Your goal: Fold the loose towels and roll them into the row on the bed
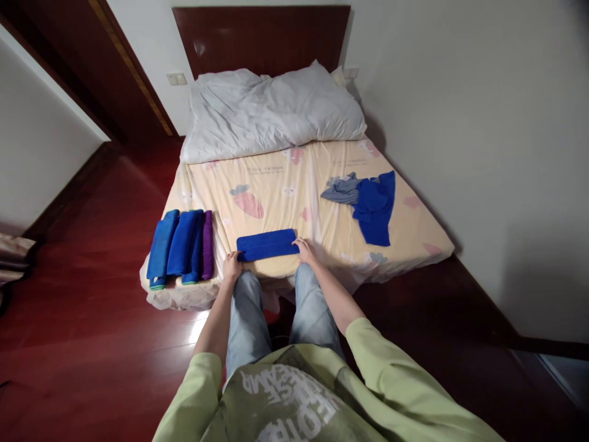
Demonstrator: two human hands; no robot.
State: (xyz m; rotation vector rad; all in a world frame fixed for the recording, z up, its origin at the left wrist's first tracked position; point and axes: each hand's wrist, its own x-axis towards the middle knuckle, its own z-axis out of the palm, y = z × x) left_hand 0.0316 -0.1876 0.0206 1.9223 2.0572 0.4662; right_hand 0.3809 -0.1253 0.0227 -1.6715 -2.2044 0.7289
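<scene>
A blue towel, folded into a long narrow strip, lies on the near edge of the mattress. My left hand grips its left end with fingers curled. Over at the strip's right end, my right hand pinches the corner. To the left, a row of folded towels lies side by side: blue ones and a purple one. Unfolded cloths, one blue and one grey, lie in a heap on the right of the mattress.
A crumpled white duvet covers the head of the bed, against a dark wooden headboard. A white wall runs close along the bed's right side. Dark red wooden floor surrounds the bed. I stand at its foot.
</scene>
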